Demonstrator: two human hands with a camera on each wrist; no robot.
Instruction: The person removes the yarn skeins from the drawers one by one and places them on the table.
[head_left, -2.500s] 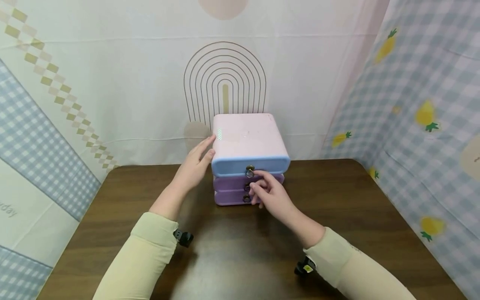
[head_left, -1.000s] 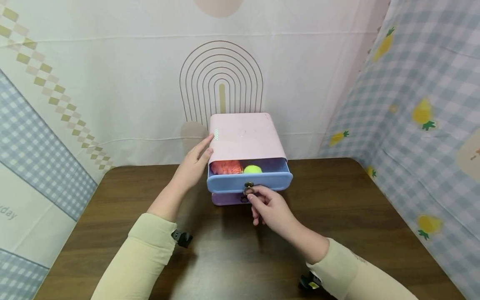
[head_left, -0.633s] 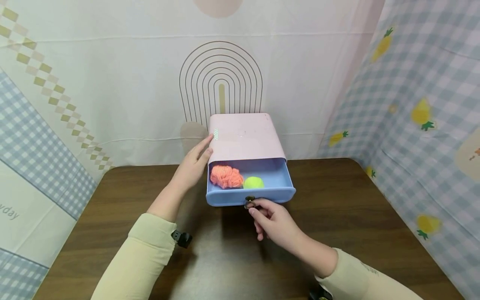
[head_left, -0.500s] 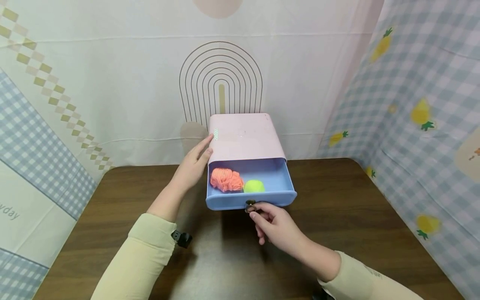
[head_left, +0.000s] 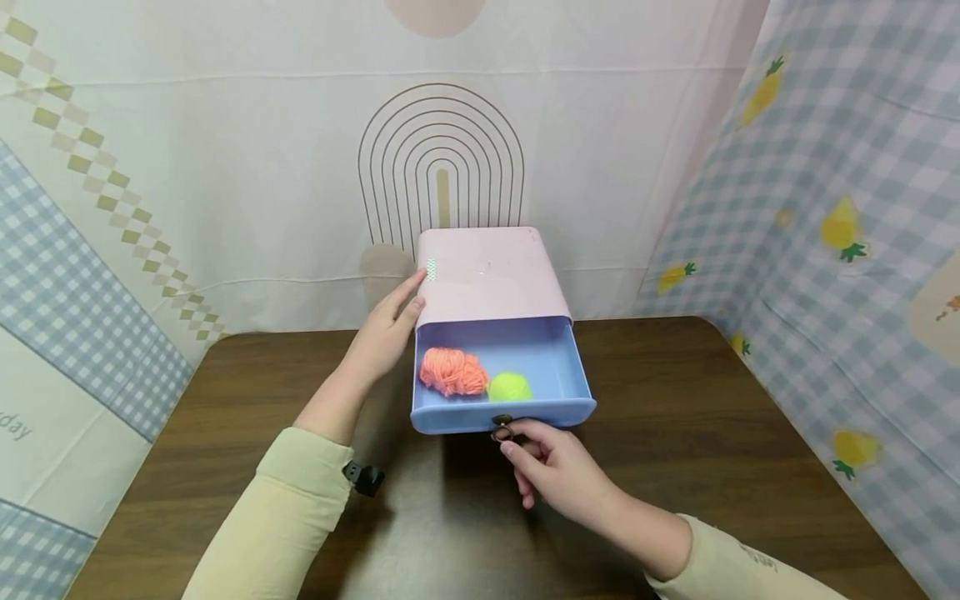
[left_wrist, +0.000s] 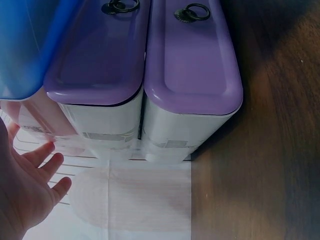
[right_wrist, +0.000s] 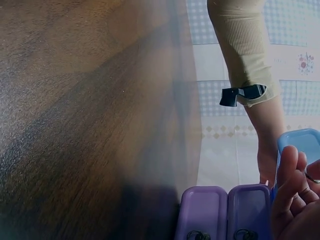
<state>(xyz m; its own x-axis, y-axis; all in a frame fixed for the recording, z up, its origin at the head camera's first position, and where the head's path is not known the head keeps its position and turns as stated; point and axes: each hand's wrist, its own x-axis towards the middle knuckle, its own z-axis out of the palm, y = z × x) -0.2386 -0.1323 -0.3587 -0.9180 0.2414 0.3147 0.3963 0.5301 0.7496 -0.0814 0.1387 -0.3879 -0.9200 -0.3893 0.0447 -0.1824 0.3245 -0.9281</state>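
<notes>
A small chest of drawers with a pale pink top (head_left: 491,271) stands at the table's back edge. Its blue top drawer (head_left: 543,350) is pulled well out. Inside lie a bundle of coral yarn (head_left: 453,372) at the left and a yellow-green ball (head_left: 509,387) near the front. My right hand (head_left: 558,467) pinches the dark metal ring pull (head_left: 500,432) on the drawer front. My left hand (head_left: 378,337), fingers fairly straight, rests against the chest's left side. Below the blue drawer, two purple drawers (left_wrist: 192,55) are closed, seen in both wrist views.
The brown wooden table (head_left: 450,533) extends toward me and to both sides. Behind it hangs a white patterned cloth (head_left: 262,167), with a checked cloth (head_left: 840,292) at the right. Ring pulls (left_wrist: 195,12) stick out from the purple drawers.
The blue drawer, closed at first, has slid out toward me with my right hand on its ring, uncovering the yarn and the ball. My left hand has stayed at the chest's side.
</notes>
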